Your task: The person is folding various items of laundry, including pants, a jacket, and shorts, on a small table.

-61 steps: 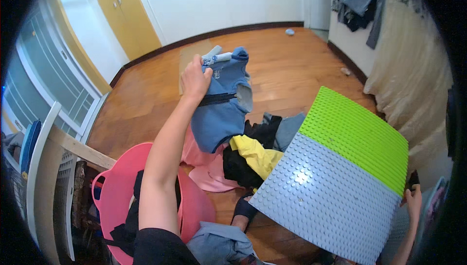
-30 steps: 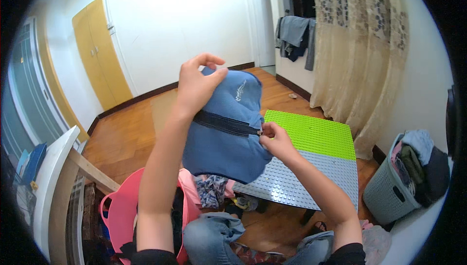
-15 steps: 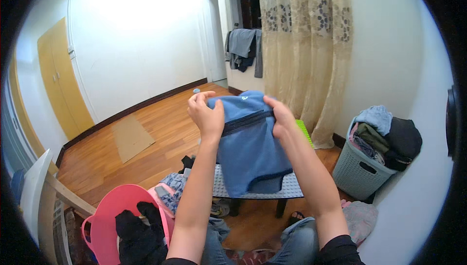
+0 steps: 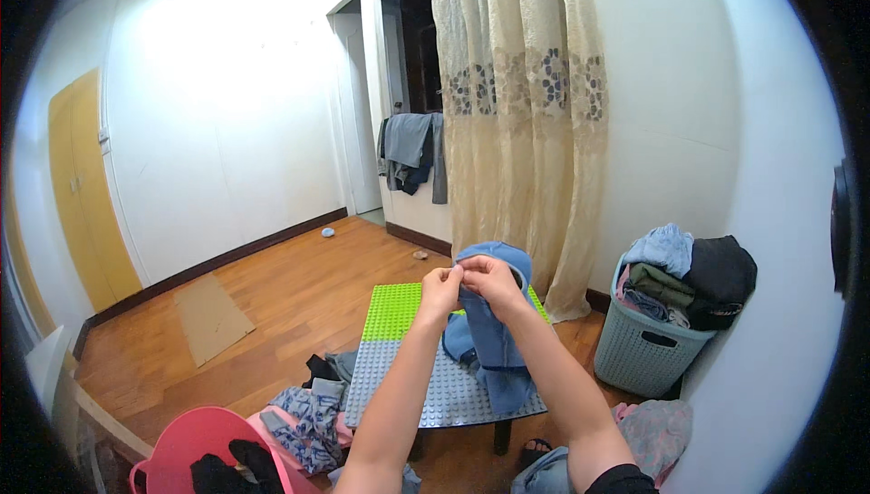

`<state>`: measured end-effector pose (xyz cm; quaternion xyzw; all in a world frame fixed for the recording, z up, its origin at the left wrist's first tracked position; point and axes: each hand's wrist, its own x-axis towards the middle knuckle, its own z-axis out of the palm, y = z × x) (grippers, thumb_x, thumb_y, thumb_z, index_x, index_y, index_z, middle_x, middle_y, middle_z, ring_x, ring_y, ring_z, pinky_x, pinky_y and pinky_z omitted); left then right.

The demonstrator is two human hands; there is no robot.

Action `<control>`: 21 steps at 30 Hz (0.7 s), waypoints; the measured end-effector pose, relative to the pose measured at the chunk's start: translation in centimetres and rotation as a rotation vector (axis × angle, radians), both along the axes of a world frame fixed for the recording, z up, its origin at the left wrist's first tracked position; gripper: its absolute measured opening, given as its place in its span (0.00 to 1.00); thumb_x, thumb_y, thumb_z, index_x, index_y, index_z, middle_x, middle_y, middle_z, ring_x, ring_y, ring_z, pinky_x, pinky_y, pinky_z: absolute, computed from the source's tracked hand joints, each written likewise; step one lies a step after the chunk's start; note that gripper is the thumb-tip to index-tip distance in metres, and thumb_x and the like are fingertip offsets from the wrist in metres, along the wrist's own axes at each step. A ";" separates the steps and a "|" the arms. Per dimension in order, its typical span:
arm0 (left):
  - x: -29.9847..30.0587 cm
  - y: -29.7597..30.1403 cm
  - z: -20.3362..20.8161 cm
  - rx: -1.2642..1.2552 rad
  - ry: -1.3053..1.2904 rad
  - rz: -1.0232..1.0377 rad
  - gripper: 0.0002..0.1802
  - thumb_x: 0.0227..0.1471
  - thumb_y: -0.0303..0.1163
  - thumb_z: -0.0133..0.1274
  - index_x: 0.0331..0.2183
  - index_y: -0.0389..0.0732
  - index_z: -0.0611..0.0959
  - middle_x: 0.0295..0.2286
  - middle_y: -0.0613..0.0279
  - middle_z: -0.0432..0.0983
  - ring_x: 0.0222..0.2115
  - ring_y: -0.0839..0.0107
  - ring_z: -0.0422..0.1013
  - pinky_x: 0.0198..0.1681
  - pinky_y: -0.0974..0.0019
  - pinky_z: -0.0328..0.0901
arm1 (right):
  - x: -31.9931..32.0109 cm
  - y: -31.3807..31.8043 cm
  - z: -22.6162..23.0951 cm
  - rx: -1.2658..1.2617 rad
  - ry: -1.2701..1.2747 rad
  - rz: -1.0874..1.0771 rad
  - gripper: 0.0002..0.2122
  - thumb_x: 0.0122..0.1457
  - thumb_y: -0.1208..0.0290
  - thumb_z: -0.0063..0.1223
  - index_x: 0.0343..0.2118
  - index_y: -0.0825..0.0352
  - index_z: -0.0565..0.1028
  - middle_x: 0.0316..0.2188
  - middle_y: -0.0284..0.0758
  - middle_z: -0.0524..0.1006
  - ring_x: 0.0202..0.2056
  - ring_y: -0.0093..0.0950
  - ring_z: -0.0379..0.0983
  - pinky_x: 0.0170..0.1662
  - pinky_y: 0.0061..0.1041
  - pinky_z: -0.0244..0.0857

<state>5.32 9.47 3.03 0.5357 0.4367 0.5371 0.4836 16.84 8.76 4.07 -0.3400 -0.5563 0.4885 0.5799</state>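
A blue garment [image 4: 497, 335] with dark trim hangs from my hands above a studded green and grey-blue table [image 4: 388, 376]. Its lower folds reach down over the tabletop, and I cannot make out what kind of garment it is. My left hand [image 4: 440, 291] and my right hand [image 4: 492, 282] meet at its upper left edge. Both are closed in a pinch, fingertips almost touching, with a bit of the cloth's edge between them. The garment's upper part bulges out beyond my right hand and partly shows an opening.
To the right stands a grey-green laundry basket [image 4: 634, 349] heaped with clothes. A pink tub [image 4: 195, 431] holding black clothing is at the lower left, beside a pile of patterned clothes [image 4: 313, 417]. Behind the table hangs a beige curtain [image 4: 517, 177]. Flat cardboard [image 4: 213, 317] lies on the wooden floor.
My hands have come together from opposite sides of the garment, which was spread between them and now hangs narrower. The view has tilted up, showing more of the table.
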 end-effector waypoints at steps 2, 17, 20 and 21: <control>0.3 0.9 -0.4 0.020 0.030 0.017 0.15 0.51 0.40 0.45 0.32 0.36 0.73 0.26 0.62 0.70 0.24 0.73 0.68 0.26 0.67 0.67 | 0.3 0.5 -0.4 0.081 -0.188 -0.083 0.05 0.46 0.79 0.51 0.28 0.70 0.73 0.25 0.31 0.74 0.25 0.18 0.68 0.28 0.15 0.62; 0.4 1.5 -0.1 0.362 0.412 0.533 0.10 0.43 0.30 0.47 0.25 0.33 0.78 0.22 0.51 0.75 0.24 0.63 0.72 0.29 0.63 0.65 | -1.2 1.8 -0.8 0.289 -0.787 -0.348 0.10 0.47 0.67 0.46 0.22 0.71 0.73 0.22 0.47 0.74 0.27 0.40 0.72 0.30 0.33 0.64; -0.8 0.6 0.8 0.394 0.419 0.549 0.10 0.43 0.31 0.47 0.25 0.34 0.78 0.21 0.51 0.75 0.24 0.60 0.72 0.29 0.62 0.64 | -2.0 2.2 -1.2 0.300 -0.728 -0.320 0.10 0.49 0.69 0.44 0.22 0.72 0.71 0.22 0.47 0.73 0.27 0.40 0.71 0.30 0.32 0.63; -1.1 0.2 1.2 0.390 0.437 0.500 0.10 0.44 0.32 0.47 0.25 0.35 0.78 0.23 0.49 0.74 0.26 0.56 0.71 0.30 0.59 0.63 | -2.2 2.2 -1.2 0.310 -0.660 -0.295 0.10 0.49 0.69 0.43 0.22 0.72 0.71 0.22 0.47 0.73 0.26 0.39 0.71 0.30 0.31 0.63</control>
